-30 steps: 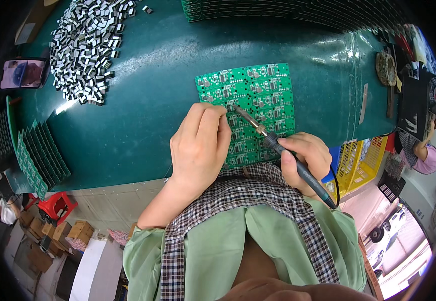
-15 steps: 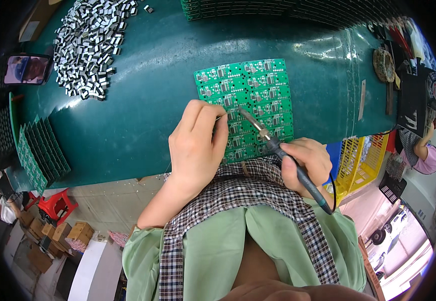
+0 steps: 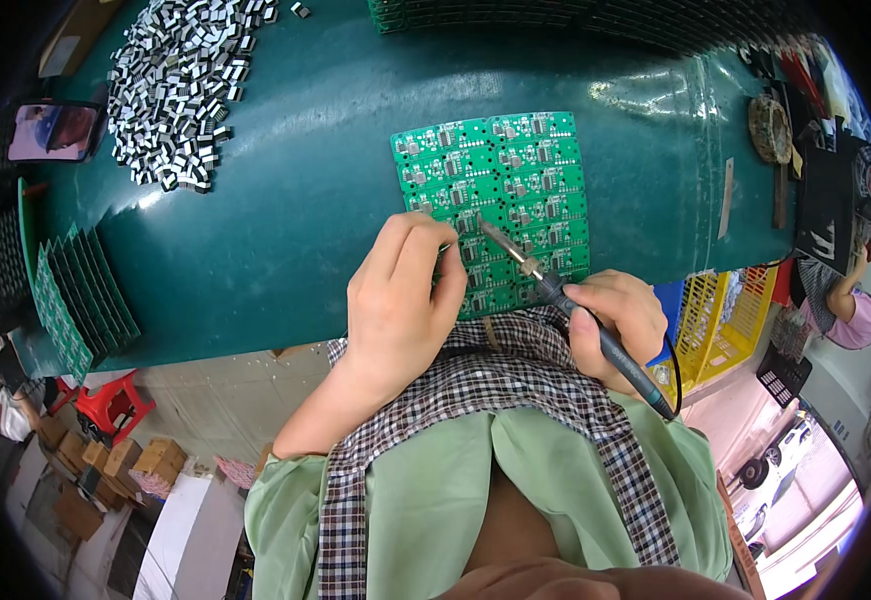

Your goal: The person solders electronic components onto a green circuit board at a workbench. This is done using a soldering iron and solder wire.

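A green panel of several small circuit boards (image 3: 515,175) lies flat on the dark green table (image 3: 295,190), near its front edge. My right hand (image 3: 615,320) grips a soldering iron (image 3: 565,300) like a pen, its metal tip resting on the panel's lower middle. My left hand (image 3: 400,300) rests on the panel's lower left corner, fingertips pinched close to the iron's tip; whether they hold something thin is hidden.
A heap of small black-and-silver parts (image 3: 180,85) lies at the far left. Upright green boards (image 3: 80,295) stand in a row at the left edge. A phone (image 3: 55,130) lies by the heap. Yellow crates (image 3: 720,310) sit below the table on the right.
The view has shifted slightly. My hands and the iron stay at nearly the same spot on the panel; the iron's tip has edged a little.
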Demonstrator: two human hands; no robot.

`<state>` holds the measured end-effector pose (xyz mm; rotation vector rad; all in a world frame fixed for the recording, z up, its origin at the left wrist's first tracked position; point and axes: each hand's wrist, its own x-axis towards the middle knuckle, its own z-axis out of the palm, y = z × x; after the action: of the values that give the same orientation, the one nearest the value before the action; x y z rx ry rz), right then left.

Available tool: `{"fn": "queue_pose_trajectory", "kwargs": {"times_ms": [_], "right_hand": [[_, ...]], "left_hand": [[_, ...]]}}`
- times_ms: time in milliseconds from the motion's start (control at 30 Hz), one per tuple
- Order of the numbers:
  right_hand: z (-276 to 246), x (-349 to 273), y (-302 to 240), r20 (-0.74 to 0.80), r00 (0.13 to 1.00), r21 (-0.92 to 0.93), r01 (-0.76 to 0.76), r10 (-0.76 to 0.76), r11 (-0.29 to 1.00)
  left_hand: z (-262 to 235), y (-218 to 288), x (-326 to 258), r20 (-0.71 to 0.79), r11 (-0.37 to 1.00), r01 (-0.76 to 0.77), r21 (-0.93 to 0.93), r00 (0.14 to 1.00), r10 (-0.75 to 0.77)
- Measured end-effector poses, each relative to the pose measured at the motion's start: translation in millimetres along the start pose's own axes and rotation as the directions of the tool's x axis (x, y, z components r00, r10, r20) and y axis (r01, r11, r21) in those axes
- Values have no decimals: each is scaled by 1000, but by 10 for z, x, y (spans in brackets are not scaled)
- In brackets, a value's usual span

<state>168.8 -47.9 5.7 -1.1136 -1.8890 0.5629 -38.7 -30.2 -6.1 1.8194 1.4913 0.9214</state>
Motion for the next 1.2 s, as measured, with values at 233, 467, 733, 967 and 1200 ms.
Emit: {"fn": "queue_pose_trajectory", "kwargs": {"times_ms": [233, 467, 733, 967, 1200], "right_hand": [[31, -17, 16, 14, 1000, -16, -2, 2, 1000], [99, -33, -8, -18, 1000, -25, 14, -14, 1000], [114, -95, -76, 7, 999, -59, 39, -38, 998], [44, -114, -101, 1, 999, -30, 36, -36, 999], [124, -132, -81, -30, 999, -35, 21, -22, 999]], "left_hand": [[55, -31, 7, -32, 998, -37, 55, 999, 38], [58, -33, 37, -42, 993, -91, 72, 995, 94], [-1, -40, 7, 47, 989, -33, 141, 999, 26], [-50, -26, -86, -18, 999, -5, 48, 1000, 6], [-7, -51, -79, 0, 996, -55, 72, 998, 55]]}}
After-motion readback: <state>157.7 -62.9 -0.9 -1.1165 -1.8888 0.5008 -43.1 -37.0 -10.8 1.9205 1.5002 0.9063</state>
